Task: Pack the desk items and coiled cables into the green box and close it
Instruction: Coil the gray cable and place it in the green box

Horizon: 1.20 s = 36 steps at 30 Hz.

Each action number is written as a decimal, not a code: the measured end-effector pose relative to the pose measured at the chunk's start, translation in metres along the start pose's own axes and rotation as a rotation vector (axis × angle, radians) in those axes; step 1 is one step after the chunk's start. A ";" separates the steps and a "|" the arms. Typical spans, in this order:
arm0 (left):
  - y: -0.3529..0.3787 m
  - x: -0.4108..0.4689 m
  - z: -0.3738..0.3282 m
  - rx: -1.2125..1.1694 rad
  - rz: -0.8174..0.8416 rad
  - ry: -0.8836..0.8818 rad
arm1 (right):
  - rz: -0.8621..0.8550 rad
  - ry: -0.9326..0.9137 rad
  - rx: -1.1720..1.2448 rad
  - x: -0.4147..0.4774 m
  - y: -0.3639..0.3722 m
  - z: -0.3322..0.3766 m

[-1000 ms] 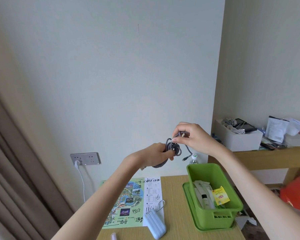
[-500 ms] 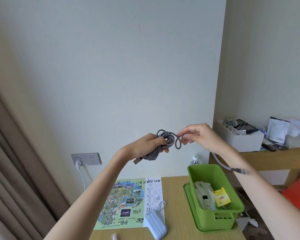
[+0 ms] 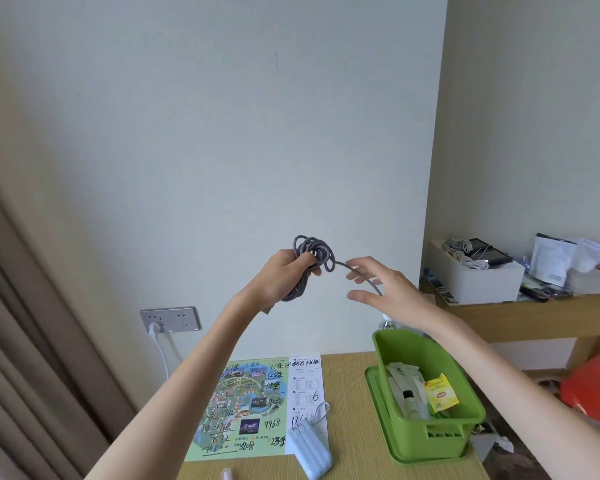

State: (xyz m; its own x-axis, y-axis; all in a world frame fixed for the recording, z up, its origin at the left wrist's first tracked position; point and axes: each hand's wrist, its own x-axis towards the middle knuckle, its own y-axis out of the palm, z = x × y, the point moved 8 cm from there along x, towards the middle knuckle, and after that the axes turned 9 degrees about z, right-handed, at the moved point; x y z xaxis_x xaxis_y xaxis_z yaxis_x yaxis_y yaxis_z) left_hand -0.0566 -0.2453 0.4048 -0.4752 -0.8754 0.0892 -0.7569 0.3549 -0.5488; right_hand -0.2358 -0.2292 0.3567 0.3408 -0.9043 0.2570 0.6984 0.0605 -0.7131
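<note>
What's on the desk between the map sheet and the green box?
In the head view, bare wooden desk separates the map sheet from the green box. Only the pale blue power bank sits near that gap, overlapping the sheet's lower right corner.

A beige curtain point(image 3: 25, 358) hangs at the left beside a pale wall point(image 3: 222, 150). Low on that wall is a grey socket plate point(image 3: 170, 319) with a white plug point(image 3: 155, 330) in it, its cord falling behind the desk point(image 3: 347, 393). To the right a wooden shelf point(image 3: 534, 315) carries a white box point(image 3: 478, 277) with pale cords and dark devices on top, and white packets point(image 3: 551, 259) just beside it. Something orange point(image 3: 593, 389) sits low at the right edge.
</note>
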 end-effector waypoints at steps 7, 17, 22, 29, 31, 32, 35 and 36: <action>0.017 -0.001 -0.003 0.106 0.110 -0.009 | 0.034 -0.046 0.313 0.011 0.006 0.029; 0.014 -0.003 -0.002 0.080 0.130 -0.044 | -0.080 -0.014 0.567 0.010 0.001 0.028; 0.000 -0.003 0.000 0.031 0.060 -0.041 | -0.199 -0.007 0.566 0.005 -0.014 0.021; -0.018 -0.005 0.000 -0.131 -0.137 0.029 | -0.214 0.024 0.607 0.001 -0.014 0.013; -0.014 -0.005 -0.004 -0.221 -0.167 0.089 | -0.122 0.030 0.605 0.004 -0.002 0.018; -0.011 -0.005 -0.006 -0.268 -0.181 0.117 | -0.062 0.024 0.612 0.005 0.006 0.022; -0.003 -0.003 -0.006 -0.405 -0.227 0.149 | 0.081 -0.008 0.653 0.008 0.026 0.039; 0.000 -0.002 -0.005 -0.463 -0.233 0.146 | 0.101 -0.017 0.657 0.009 0.029 0.044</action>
State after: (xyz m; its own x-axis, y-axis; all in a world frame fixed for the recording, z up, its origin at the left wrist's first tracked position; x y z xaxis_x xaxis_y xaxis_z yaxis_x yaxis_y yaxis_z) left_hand -0.0582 -0.2420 0.4086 -0.3036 -0.9050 0.2979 -0.9527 0.2933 -0.0797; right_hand -0.1846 -0.2169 0.3671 0.4307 -0.8744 0.2236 0.8991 0.3944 -0.1896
